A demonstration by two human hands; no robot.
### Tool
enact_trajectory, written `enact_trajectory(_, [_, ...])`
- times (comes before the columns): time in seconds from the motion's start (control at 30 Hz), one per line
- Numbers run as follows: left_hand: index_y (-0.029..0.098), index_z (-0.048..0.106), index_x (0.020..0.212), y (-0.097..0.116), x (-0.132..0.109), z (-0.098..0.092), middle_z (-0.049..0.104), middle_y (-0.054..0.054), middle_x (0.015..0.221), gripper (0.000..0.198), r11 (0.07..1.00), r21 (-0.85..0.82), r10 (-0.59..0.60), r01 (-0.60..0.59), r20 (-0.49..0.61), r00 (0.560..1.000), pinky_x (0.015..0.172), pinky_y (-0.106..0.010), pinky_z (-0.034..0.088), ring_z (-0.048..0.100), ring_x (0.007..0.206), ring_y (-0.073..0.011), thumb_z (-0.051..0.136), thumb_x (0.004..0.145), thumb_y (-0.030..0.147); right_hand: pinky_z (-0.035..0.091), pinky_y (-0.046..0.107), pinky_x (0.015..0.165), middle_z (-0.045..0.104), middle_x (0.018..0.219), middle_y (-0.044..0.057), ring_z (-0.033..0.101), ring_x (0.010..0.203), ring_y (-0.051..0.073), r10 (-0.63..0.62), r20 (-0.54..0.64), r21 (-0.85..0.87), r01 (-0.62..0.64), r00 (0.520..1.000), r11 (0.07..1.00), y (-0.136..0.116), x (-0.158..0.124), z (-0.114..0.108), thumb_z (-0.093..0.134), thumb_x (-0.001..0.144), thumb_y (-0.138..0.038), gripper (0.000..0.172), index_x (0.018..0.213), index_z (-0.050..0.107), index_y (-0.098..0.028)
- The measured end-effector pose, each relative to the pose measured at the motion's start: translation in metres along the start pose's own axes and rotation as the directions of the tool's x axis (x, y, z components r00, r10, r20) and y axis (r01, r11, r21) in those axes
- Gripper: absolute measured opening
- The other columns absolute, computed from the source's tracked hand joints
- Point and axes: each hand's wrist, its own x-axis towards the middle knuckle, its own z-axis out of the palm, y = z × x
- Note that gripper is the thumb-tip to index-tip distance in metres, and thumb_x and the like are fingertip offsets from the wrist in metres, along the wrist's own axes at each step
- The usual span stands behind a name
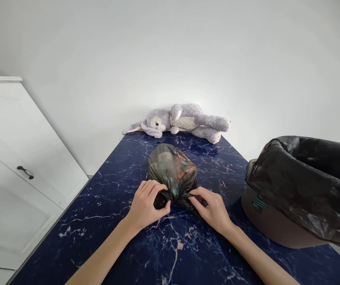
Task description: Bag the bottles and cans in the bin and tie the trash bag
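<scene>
A filled, see-through black plastic bag (171, 166) lies on the blue marbled table (170, 245), its gathered neck toward me. Through the film a pale labelled item and something orange-red show. My left hand (150, 204) pinches the left side of the neck between thumb and fingers. On the right side of the neck, my right hand (209, 206) grips another piece of the black plastic. The two hands are apart, with the twisted neck between them.
A brown bin (276, 225) lined with a black bag (300, 186) stands on the right. At the table's far end a grey plush rabbit (184, 118) lies on its side against the white wall. To the left is a white cabinet (18, 138) with a dark handle.
</scene>
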Motion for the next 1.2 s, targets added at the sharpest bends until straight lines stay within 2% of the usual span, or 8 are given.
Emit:
enact_trajectory(0.07, [0.025,0.064,0.099,0.0,0.001,0.001,0.073,-0.002,0.09,0.003,0.999,0.015,-0.032,0.032,0.001,0.999,0.083,-0.04,0.052,0.068,0.084,-0.0224,0.067,0.097,0.024,0.045,0.03,0.06,0.07,0.078,0.001,0.06,0.06,0.017,0.004,-0.047,-0.004,-0.004,0.999,1.0,-0.002,0.0,-0.001,0.06,0.106,-0.04,0.021,0.098,0.075,-0.027])
enact_trajectory(0.27, [0.024,0.058,0.083,-0.003,0.003,0.001,0.067,0.001,0.074,0.02,0.986,0.005,-0.164,0.165,-0.088,0.983,0.076,-0.037,0.047,0.06,0.071,-0.0196,0.057,0.104,0.023,0.044,0.03,0.059,0.065,0.066,0.0,0.06,0.056,0.018,0.156,-0.279,-0.01,-0.165,0.948,0.986,0.005,0.005,-0.006,0.059,0.105,-0.047,0.028,0.09,0.069,-0.025])
enact_trajectory(0.43, [0.025,0.053,0.082,-0.012,0.002,-0.002,0.059,0.002,0.07,0.025,0.928,-0.043,-0.369,0.369,-0.211,0.905,0.066,-0.032,0.045,0.056,0.065,-0.018,0.053,0.108,0.028,0.044,0.028,0.05,0.055,0.054,-0.006,0.057,0.044,0.017,0.287,-0.352,0.043,-0.291,0.891,0.956,0.021,0.009,-0.013,0.052,0.109,-0.053,0.035,0.089,0.06,-0.025])
enact_trajectory(0.6, [0.025,0.052,0.09,-0.019,-0.001,-0.001,0.056,0.004,0.07,0.024,0.888,-0.107,-0.46,0.447,-0.201,0.865,0.056,-0.026,0.045,0.057,0.059,-0.0156,0.046,0.112,0.031,0.055,0.032,0.062,0.067,0.102,0.01,0.068,0.074,0.02,0.186,-0.368,-0.042,-0.216,0.911,0.975,0.02,0.007,-0.008,0.057,0.107,-0.052,0.032,0.109,0.067,-0.022])
enact_trajectory(0.7, [0.022,0.057,0.117,-0.016,-0.002,0.003,0.067,-0.008,0.105,0.018,0.911,-0.088,-0.412,0.403,-0.227,0.882,0.075,-0.032,0.056,0.069,0.094,-0.0235,0.064,0.104,0.033,0.058,0.035,0.071,0.055,0.13,0.016,0.065,0.084,0.019,0.047,-0.302,-0.104,-0.083,0.952,0.991,0.008,0.001,-0.001,0.065,0.103,-0.046,0.038,0.133,0.062,-0.024])
enact_trajectory(0.83, [0.024,0.055,0.142,-0.01,-0.002,0.004,0.056,-0.019,0.142,0.042,0.971,0.092,-0.198,0.223,-0.22,0.955,0.104,-0.047,0.052,0.055,0.133,-0.034,0.067,0.102,0.023,0.055,0.036,0.076,0.066,0.117,0.008,0.066,0.087,0.02,-0.1,-0.085,-0.154,0.086,0.991,0.984,0.001,-0.003,0.003,0.064,0.106,-0.034,0.023,0.129,0.066,-0.029])
enact_trajectory(1.0, [0.025,0.066,0.11,-0.008,-0.003,-0.001,0.071,-0.006,0.108,0.01,0.988,0.063,-0.128,0.142,-0.192,0.973,0.095,-0.043,0.049,0.064,0.106,-0.0271,0.07,0.102,0.021,0.053,0.036,0.076,0.069,0.085,0.003,0.065,0.083,0.022,-0.153,0.09,-0.16,0.166,0.984,0.973,0.006,-0.003,0.0,0.058,0.111,-0.031,0.014,0.106,0.071,-0.027])
enact_trajectory(1.2, [0.022,0.061,0.114,-0.013,-0.006,-0.003,0.07,-0.002,0.089,0.014,0.982,0.006,-0.184,0.19,-0.205,0.961,0.081,-0.036,0.053,0.066,0.085,-0.0216,0.065,0.101,0.017,0.058,0.039,0.087,0.07,0.136,0.009,0.069,0.102,0.024,-0.15,0.219,-0.139,0.183,0.964,0.973,0.001,-0.005,0.002,0.061,0.109,-0.037,0.036,0.145,0.06,-0.03])
